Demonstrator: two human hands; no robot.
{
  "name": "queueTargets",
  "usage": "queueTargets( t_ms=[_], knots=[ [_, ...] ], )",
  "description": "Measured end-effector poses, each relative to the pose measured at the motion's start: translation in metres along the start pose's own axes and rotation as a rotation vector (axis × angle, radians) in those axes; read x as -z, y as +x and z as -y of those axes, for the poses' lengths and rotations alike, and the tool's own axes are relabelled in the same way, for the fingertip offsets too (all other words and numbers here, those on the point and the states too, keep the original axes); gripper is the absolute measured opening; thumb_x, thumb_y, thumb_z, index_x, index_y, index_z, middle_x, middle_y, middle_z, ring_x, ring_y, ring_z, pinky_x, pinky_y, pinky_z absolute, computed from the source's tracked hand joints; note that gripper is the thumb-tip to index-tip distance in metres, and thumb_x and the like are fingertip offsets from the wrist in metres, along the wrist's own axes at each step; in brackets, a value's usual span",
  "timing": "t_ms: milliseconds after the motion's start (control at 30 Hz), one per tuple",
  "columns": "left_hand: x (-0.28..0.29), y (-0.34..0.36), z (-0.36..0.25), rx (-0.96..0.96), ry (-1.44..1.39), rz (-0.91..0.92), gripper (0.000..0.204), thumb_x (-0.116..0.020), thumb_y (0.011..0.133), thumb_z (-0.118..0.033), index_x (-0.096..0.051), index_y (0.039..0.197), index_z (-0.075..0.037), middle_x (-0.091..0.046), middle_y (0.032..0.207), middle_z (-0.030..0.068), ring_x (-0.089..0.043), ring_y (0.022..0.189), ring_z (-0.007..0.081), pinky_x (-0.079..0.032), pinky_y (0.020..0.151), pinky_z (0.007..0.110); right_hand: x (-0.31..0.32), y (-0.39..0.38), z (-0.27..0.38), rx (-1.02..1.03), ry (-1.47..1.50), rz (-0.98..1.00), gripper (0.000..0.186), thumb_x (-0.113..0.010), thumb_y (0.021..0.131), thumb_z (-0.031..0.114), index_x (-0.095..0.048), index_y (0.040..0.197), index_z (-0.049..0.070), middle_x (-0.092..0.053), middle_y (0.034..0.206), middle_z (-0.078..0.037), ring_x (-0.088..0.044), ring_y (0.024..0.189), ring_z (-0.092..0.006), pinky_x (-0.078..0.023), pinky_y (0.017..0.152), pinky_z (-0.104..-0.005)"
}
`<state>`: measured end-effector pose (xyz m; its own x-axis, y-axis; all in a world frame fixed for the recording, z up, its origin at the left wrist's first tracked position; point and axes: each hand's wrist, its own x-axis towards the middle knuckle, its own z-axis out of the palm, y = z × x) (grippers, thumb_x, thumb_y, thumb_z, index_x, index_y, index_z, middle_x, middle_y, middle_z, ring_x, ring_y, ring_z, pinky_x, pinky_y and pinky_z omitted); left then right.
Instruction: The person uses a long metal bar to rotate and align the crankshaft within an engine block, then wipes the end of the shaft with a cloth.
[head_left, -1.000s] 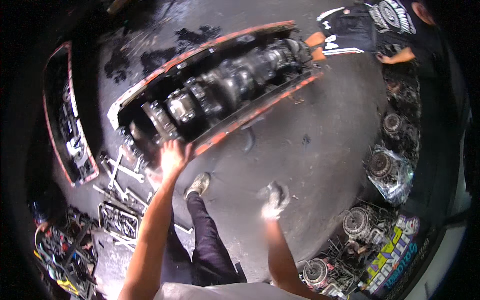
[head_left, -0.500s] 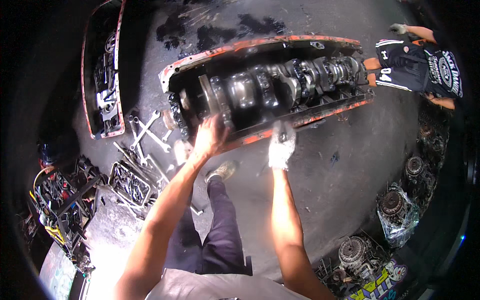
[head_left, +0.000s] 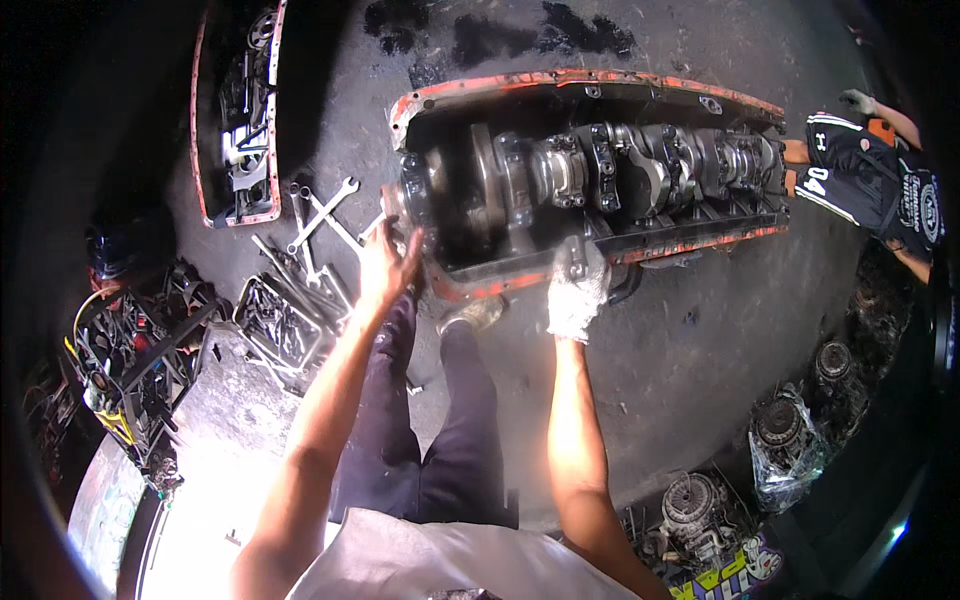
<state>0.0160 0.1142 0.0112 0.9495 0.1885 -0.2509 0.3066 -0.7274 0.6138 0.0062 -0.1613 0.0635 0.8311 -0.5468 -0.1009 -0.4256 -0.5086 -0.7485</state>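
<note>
A long engine block (head_left: 520,278) with red-orange edges lies on the floor before me, its inside turned up. Along it runs a shiny, oily crankshaft (head_left: 655,170) under dark bearing caps (head_left: 603,165). My bare left hand (head_left: 388,262) is at the block's left end, thumb and fingers apart, near the shaft's end; whether it touches is unclear. My right hand (head_left: 578,295), in a whitish knit glove, is closed at the block's near edge. A small dark, rounded piece shows at its fingers, too unclear to name.
Several wrenches (head_left: 325,213) lie left of the block, near a tray of tools (head_left: 285,312). Another red-edged casing (head_left: 199,150) holds metal parts at upper left. A tool rack (head_left: 130,370) stands left. At right are a co-worker (head_left: 865,175) and round clutch-like parts (head_left: 690,500).
My left hand has moved from over the crankshaft's left part to outside the block's left end. My right hand stays by the near edge. The whole view has shifted.
</note>
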Motion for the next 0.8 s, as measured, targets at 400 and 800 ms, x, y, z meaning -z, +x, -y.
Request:
queueTargets(
  t_ms=[400,800],
  knots=[
    [0.016,0.120,-0.060,-0.070,0.418,0.209,0.071,-0.057,0.086,-0.064,-0.069,0.069,0.003,-0.065,0.070,0.0276,-0.068,0.069,0.0424,-0.055,0.064,0.048,0.020,-0.005,0.017,-0.044,-0.333,0.044,0.058,-0.081,0.077,0.029,-0.060,0.123,0.000,-0.063,0.114,-0.022,-0.060,0.110,-0.0334,-0.050,0.093,-0.0411],
    [0.006,0.136,-0.047,-0.140,0.537,0.208,0.062,-0.058,0.088,-0.057,-0.072,0.076,0.002,-0.067,0.077,0.0279,-0.069,0.078,0.0433,-0.056,0.071,0.049,0.024,-0.002,0.048,-0.133,-0.431,0.197,0.103,-0.082,0.071,0.048,-0.031,0.147,0.000,-0.041,0.136,-0.034,-0.046,0.124,-0.0479,-0.043,0.103,-0.0533]
  ],
)
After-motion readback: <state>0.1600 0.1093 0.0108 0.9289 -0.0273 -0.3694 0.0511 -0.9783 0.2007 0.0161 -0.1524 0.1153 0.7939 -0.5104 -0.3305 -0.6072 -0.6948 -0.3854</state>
